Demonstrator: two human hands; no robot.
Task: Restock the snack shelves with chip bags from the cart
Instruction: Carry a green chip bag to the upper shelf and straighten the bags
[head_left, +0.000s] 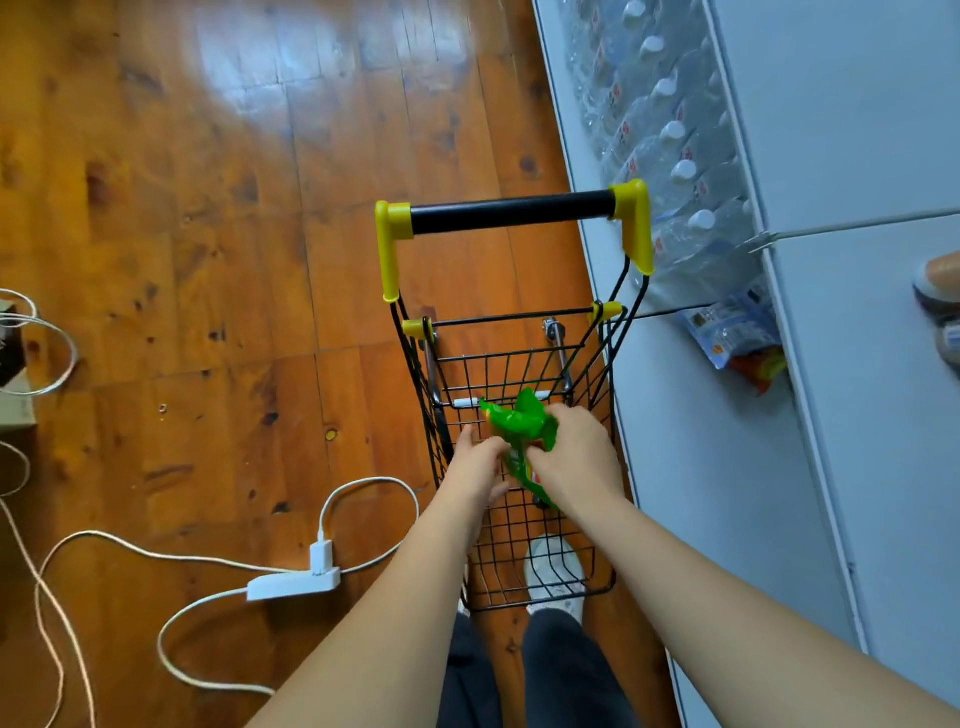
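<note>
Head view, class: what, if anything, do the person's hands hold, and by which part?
A green chip bag, held over the cart. The right hand grips its crumpled middle; the left hand touches its left side.

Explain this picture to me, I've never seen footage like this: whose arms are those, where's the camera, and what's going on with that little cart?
There is no machine here. The one picture comes from a wide-angle camera worn on a person's head, looking down, so the two bare arms reaching in from the bottom are that person's own. Below stands a small black wire cart with a black and yellow handle, on a wooden floor. Both hands are inside the basket: the right hand has its fingers curled round a crumpled green chip bag, and the left hand touches the same bag from the other side. To the right is a white shelf unit holding packs of water bottles and some snack packets. A white power strip with cables lies on the floor.
</note>
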